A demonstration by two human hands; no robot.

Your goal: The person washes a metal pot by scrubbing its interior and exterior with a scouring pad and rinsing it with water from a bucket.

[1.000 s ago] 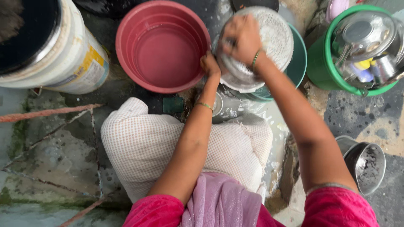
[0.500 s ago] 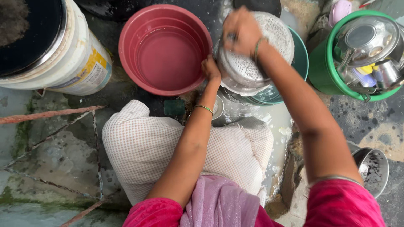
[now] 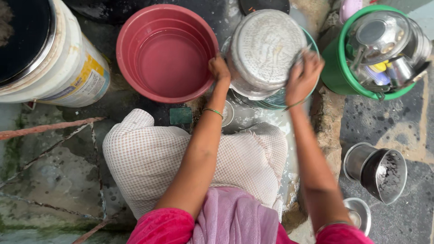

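A round perforated steel strainer (image 3: 264,45) is held bottom-up over a teal basin (image 3: 312,43). My left hand (image 3: 219,68) grips its left rim. My right hand (image 3: 303,77) presses a scrubber against its lower right side; the scrubber is mostly hidden in my fingers. Soap foam coats the strainer's surface.
A red tub (image 3: 165,49) of water stands to the left, a white bucket (image 3: 49,54) farther left. A green bucket (image 3: 343,68) holds steel vessels at the right. Steel cups (image 3: 377,171) lie on the wet floor at the right. A green sponge (image 3: 180,115) lies by my knee.
My right hand has slid from the top left of the strainer down to its lower right side. My left hand has kept its hold on the rim.
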